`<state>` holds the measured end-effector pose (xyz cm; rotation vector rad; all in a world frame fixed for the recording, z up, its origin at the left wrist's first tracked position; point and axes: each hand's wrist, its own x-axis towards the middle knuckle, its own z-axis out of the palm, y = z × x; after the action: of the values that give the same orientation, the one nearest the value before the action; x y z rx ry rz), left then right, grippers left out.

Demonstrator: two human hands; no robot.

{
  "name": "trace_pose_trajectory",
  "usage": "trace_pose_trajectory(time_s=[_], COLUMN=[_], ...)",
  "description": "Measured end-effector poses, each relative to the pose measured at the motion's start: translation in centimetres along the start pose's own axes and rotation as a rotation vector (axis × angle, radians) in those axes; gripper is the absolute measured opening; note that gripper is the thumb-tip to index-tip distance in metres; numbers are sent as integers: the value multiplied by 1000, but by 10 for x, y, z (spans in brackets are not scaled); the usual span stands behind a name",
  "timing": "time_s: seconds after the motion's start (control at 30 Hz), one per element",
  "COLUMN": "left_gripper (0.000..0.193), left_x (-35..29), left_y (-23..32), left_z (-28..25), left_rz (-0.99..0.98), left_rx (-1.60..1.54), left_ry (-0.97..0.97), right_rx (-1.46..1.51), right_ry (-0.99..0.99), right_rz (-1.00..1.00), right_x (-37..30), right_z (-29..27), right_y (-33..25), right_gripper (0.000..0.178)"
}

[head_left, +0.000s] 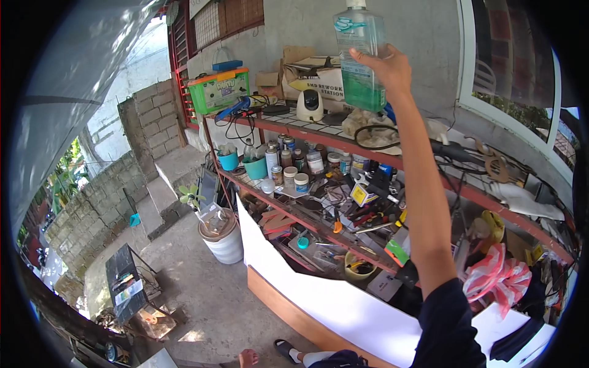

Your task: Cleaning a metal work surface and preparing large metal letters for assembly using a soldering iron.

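My right hand [388, 69] is raised high and wrapped round a clear plastic bottle [362, 61] with a white cap. Green liquid fills the lower part of the bottle, which stands upright in my grip with my thumb across its front. The bottle is in front of the top shelf and the grey wall. At the bottom edge, only a small part of my left hand [248, 358] shows, low over the concrete floor and away from the shelves. Its fingers are too small and cut off to read.
A red-framed shelf rack [294, 126] carries a white camera [310, 105], a green box [219, 90] and cables on top. Jars, cans and tools crowd its lower levels. A white board [331, 300] leans in front. A bucket [222, 240] and a low black table [126, 282] stand left.
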<state>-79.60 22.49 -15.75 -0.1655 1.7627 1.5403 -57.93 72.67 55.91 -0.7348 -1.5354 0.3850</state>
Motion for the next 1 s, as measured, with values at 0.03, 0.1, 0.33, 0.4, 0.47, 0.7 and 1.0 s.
trace_pose_trajectory(time_s=[0.03, 0.1, 0.33, 0.4, 0.47, 0.7, 1.0], left_gripper=[19, 19, 19, 19, 19, 19, 19], left_x=[10, 35, 131, 156, 184, 308, 490], left_y=[8, 22, 83, 102, 119, 180, 266], left_z=[5, 12, -8, -23, -35, -52, -108], left_rz=[-8, -42, -172, -184, -192, -293, -462], left_rx=[2, -5, -64, -77, -96, -82, 174], left_ry=[-18, -46, 58, 103, 138, 121, -55], right_rx=[-88, -73, 527, 457, 201, -297, -841], right_ry=[69, 221, -4, 7, 161, 427, 788], right_rz=[-51, 0, -48, -18, -3, -28, 89], right_x=[-11, -28, -20, -15, -4, -13, 13], right_z=[15, 53, 153, 193, 234, 323, 378], right_y=[4, 12, 24, 26, 23, 46, 82], right_gripper=[86, 85, 78, 82, 71, 70, 80])
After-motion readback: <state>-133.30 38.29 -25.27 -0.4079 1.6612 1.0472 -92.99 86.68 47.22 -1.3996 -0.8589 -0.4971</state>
